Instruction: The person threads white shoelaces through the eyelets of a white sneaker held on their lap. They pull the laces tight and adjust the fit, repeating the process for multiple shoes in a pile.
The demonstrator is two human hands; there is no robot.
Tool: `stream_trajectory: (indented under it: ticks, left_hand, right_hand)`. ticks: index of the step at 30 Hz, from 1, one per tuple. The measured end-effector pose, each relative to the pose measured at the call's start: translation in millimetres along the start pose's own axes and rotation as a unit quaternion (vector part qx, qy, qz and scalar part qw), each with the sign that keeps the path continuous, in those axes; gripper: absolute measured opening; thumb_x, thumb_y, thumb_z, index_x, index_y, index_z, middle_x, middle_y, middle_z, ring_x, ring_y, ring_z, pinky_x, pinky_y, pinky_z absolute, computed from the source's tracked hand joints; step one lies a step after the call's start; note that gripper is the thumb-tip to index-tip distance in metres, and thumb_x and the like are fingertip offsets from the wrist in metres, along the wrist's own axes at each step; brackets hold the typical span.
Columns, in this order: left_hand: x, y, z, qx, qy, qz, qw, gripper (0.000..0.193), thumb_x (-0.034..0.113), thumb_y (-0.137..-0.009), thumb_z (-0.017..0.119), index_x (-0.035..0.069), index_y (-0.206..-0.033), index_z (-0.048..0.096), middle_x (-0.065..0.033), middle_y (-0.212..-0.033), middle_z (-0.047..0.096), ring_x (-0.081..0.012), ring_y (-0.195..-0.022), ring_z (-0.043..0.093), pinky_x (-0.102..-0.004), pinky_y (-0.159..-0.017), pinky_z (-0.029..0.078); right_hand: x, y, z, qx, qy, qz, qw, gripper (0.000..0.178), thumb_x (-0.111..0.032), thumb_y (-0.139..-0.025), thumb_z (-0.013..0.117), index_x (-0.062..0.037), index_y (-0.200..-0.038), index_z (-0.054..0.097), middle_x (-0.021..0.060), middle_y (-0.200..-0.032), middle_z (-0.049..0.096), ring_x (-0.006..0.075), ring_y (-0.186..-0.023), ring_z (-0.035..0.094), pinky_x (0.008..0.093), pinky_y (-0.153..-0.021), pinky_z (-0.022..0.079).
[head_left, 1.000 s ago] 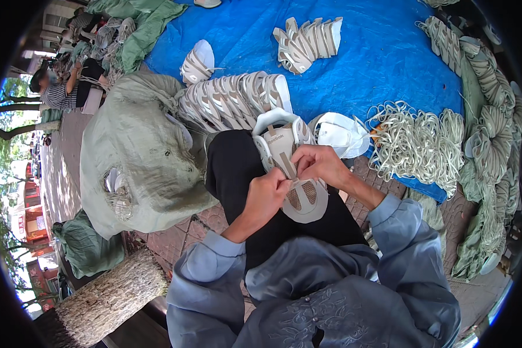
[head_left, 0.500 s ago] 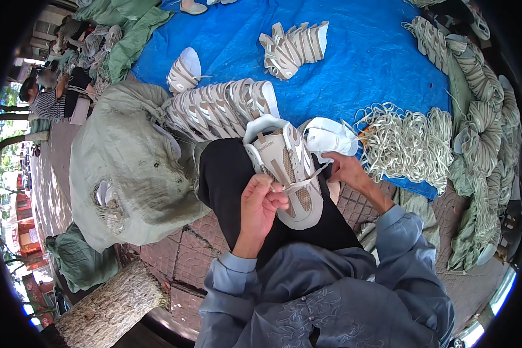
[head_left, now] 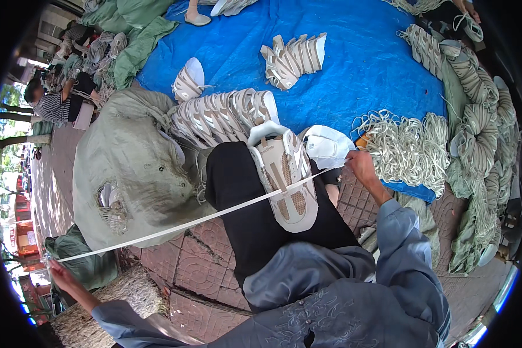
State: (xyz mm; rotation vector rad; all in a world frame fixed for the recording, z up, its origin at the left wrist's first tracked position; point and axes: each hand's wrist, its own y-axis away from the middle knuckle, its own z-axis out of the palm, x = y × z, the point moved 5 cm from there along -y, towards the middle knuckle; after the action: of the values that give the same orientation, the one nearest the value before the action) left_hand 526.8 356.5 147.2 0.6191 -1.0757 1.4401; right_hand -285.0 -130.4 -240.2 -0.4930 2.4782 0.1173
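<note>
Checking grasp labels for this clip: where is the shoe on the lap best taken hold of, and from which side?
Probably at the heel end, nearest the body, coming from below. The shoe lies sole-down along the thigh, toe pointing away, and the white lace runs taut across its middle between the left hand and right hand.

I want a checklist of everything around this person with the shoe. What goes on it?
Surface: brick paving with a blue tarp beyond.
Job's things: pale shoe on the lap; white lace stretched taut across it.
Clutter: rows of shoes, a fan of shoes, lace bundles, green sack, log stump.
Hands: left hand flung wide, gripping one lace end; right hand gripping the other.
Cables: nothing seen.
Surroundings: another person seated far left.
</note>
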Motion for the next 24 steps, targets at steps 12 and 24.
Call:
stream_trajectory:
  ticks: [12,24]
  left_hand:
    - [-66.4,87.3,116.0,-0.083,-0.120,-0.029,0.989,0.041,0.009,-0.092,0.038,-0.012,-0.126,0.027,-0.0243,-0.132,0.029,-0.0279,-0.123,0.032,-0.0320,-0.104,0.031]
    - [90.7,-5.7,12.3,0.030,-0.146,0.079,0.986,0.046,0.016,-0.092,0.038,-0.011,-0.128,0.027,-0.0199,-0.134,0.031,-0.0259,-0.125,0.030,-0.0339,-0.106,0.023]
  right_hand:
    - [40.6,-16.7,-90.6,0.016,-0.490,0.247,0.836,0.013,-0.011,-0.074,0.056,0.0006,-0.076,0.061,0.0103,-0.066,0.062,0.0186,-0.055,0.058,0.0288,-0.047,0.044]
    - [15.3,-108.1,-232.2,0.025,-0.710,-0.042,0.703,0.044,-0.007,-0.079,0.054,0.0082,-0.118,0.041,0.0167,-0.112,0.053,0.0270,-0.104,0.052,0.0349,-0.093,0.038]
